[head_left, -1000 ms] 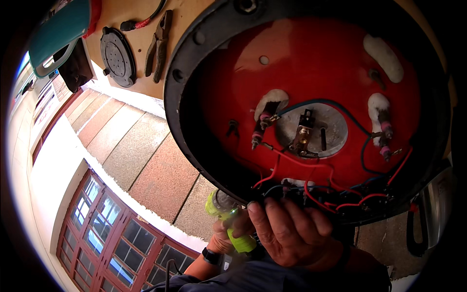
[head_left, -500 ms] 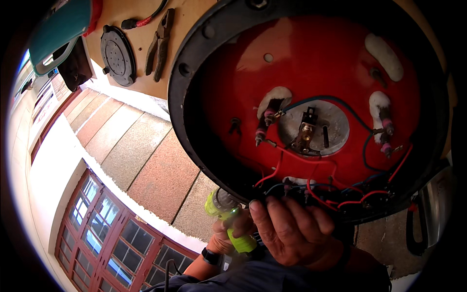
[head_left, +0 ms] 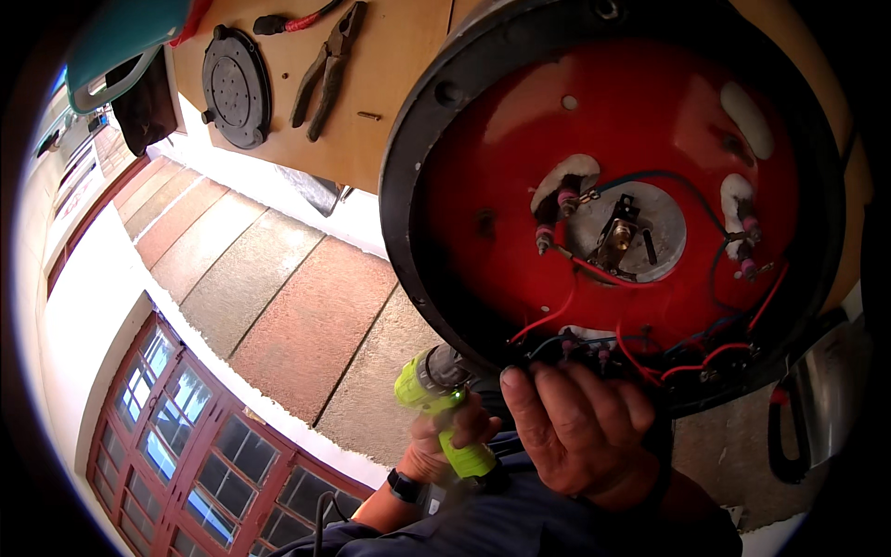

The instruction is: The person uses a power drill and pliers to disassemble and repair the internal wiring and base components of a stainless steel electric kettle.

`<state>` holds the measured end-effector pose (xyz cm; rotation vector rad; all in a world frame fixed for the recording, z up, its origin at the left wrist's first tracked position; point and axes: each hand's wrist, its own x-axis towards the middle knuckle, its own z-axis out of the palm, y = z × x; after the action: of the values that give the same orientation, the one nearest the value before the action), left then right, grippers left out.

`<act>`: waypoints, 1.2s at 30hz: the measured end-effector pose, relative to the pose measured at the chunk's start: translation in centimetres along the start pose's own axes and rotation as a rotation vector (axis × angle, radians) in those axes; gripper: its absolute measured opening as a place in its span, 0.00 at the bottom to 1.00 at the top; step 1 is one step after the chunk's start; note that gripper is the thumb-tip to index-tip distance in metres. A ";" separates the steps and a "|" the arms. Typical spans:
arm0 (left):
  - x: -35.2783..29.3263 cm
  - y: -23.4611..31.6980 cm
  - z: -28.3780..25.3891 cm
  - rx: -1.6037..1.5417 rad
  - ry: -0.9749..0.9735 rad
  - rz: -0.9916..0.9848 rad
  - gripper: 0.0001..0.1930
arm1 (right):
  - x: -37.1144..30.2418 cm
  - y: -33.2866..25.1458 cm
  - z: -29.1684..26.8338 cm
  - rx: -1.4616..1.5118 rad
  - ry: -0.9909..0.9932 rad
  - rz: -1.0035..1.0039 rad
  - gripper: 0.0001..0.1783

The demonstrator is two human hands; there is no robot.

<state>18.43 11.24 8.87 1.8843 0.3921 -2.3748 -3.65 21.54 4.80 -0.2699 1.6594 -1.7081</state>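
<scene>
Black round housing (head_left: pixel 399 186), red inside, right of centre in the frame, bottom overhanging the edge of the wooden tabletop (head_left: pixel 394 65). Left hand (head_left: pixel 450 436), lower centre: wrapped around green drill (head_left: pixel 434 397), nose at housing's lower-left rim; can't tell if touching. Right hand (head_left: pixel 585 427): fingers bent over bottom rim, near red wires (head_left: pixel 540 324). Room between rim and pliers (head_left: pixel 329 70), upper left, small metal pin (head_left: pixel 369 116) lying in that gap. Paving (head_left: pixel 306 316) beyond table edge, left of centre. Any lettering on drill too small to read.

dark navy garment (head_left: pixel 445 532), black wristband (head_left: pixel 403 485) on the left arm (head_left: pixel 379 510), bare hands (head_left: pixel 587 434)
</scene>
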 end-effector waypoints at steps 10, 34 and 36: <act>0.6 0.5 0.2 0.007 -0.036 -0.019 0.17 | 0.0 0.0 0.1 0.044 -0.006 0.020 0.24; 0.9 0.3 -0.4 0.129 -0.036 0.087 0.20 | 0.0 0.3 0.5 0.210 0.007 0.100 0.26; 0.9 0.2 -0.7 0.126 -0.039 0.092 0.20 | 0.0 0.3 0.4 0.221 0.008 0.106 0.26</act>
<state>18.94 11.31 7.81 1.8585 0.1521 -2.4242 -3.29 21.25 4.63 -0.0685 1.4482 -1.7954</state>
